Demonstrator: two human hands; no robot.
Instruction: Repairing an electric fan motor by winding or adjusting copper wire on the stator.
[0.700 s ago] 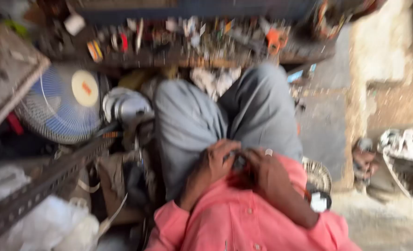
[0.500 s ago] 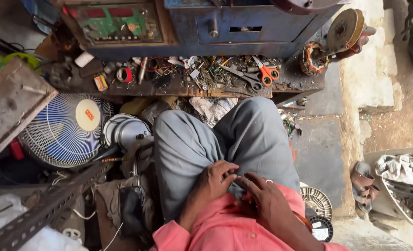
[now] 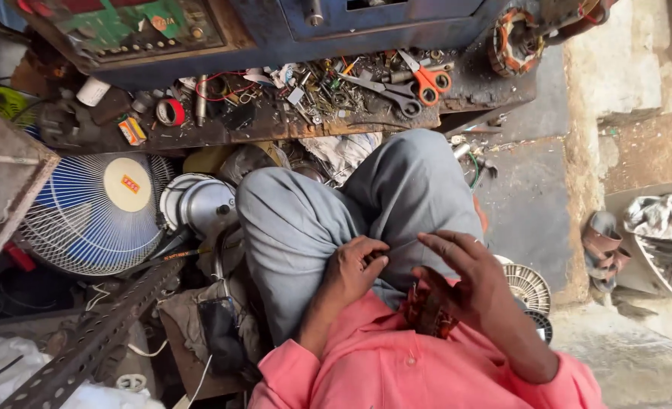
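Observation:
I sit with my knees up in grey trousers [image 3: 328, 212] and a pink shirt [image 3: 396, 363]. My left hand [image 3: 355, 271] rests on my lap with its fingers curled and pinched together against the grey cloth; what is between them is too small to tell. My right hand [image 3: 464, 282] hovers just to its right with the fingers spread, over a dark red patterned cloth [image 3: 427, 310] tucked at my waist. The two hands are a few centimetres apart.
A cluttered wooden bench [image 3: 290, 121] ahead holds orange-handled scissors [image 3: 425, 79], spanners [image 3: 385, 89], a red tape roll [image 3: 171, 112] and small parts. A blue fan guard [image 3: 93, 220] and metal covers [image 3: 203, 204] lie left. A perforated angle bar [image 3: 93, 341] crosses lower left. A copper-wound stator [image 3: 511, 39] sits upper right.
The view has tilted and steadied from a blur. My hands, which were clasped together on something small in my lap, have come apart; the right one has lifted and spread its fingers.

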